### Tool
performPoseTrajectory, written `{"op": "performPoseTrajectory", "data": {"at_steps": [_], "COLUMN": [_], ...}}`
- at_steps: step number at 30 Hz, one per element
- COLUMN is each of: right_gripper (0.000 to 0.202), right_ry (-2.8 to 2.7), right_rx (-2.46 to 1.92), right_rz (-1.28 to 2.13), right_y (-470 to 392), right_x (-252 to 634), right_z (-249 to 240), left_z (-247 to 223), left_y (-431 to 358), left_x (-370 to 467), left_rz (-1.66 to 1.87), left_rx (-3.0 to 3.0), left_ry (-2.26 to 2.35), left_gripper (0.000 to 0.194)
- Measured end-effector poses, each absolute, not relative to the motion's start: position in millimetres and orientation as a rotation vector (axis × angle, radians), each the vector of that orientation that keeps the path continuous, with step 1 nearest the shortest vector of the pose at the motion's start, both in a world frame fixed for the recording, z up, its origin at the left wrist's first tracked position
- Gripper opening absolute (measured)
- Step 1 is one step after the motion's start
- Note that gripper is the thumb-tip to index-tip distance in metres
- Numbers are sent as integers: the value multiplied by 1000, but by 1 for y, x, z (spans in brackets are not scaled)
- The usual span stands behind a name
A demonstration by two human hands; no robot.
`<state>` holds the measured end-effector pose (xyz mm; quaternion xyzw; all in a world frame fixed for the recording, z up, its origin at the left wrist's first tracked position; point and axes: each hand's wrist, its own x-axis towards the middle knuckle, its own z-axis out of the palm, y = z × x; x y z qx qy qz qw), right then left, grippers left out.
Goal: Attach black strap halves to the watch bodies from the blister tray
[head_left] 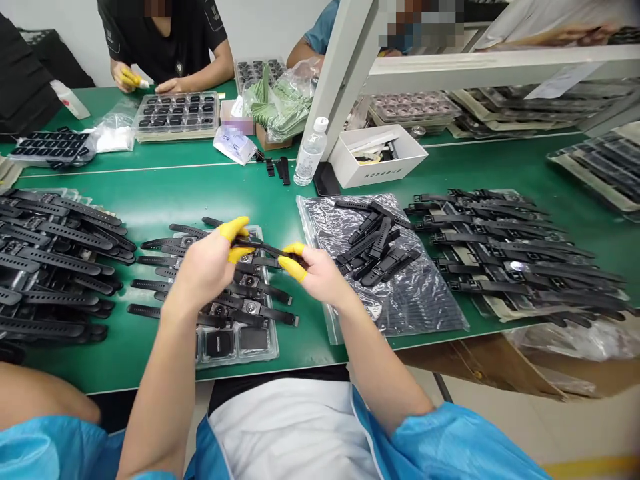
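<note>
Yellow covers sit on the fingertips of both my hands. My left hand pinches one end of a black watch piece with a strap, and my right hand grips its other end. Beneath them lies a clear plastic tray of watches with black straps; two square black watch bodies without straps show in its front row. To the right, loose black straps are piled on a large clear plastic bag that holds more straps.
Strapped watches are heaped at far left and right. Behind stand a water bottle, a phone, a white box and a white metal post. A person in black sits opposite; another arm rests at lower left.
</note>
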<state>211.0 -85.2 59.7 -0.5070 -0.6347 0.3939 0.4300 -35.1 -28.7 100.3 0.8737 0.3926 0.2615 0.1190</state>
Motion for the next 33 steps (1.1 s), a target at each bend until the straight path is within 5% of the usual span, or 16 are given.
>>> {"op": "performPoseTrajectory", "data": {"at_steps": [3, 11, 14, 21, 28, 33], "right_gripper": [24, 19, 18, 22, 40, 53], "right_ry": [-1796, -2024, -2088, -2169, -1609, -1595], "right_rx": [-1288, -1351, -1399, -1370, -2038, -2293], "right_rz": [872, 966, 949, 618, -35, 122], "right_y": [-124, -217, -219, -203, -141, -116], "right_x": [223, 212, 209, 235, 341, 384], "right_z": [63, 30, 20, 31, 37, 33], "left_z": [112, 80, 64, 46, 41, 49], "left_y": [-53, -126, -131, -158, -189, -185], "left_x": [-62, -95, -93, -100, -125, -103], "left_rz": [482, 136, 177, 711, -50, -234], "left_rx": [2725, 2563, 2680, 2933, 3025, 2999], "left_ry": [1208, 927, 964, 1284, 1337, 1437], "left_gripper": [30, 30, 34, 3, 18, 24]}}
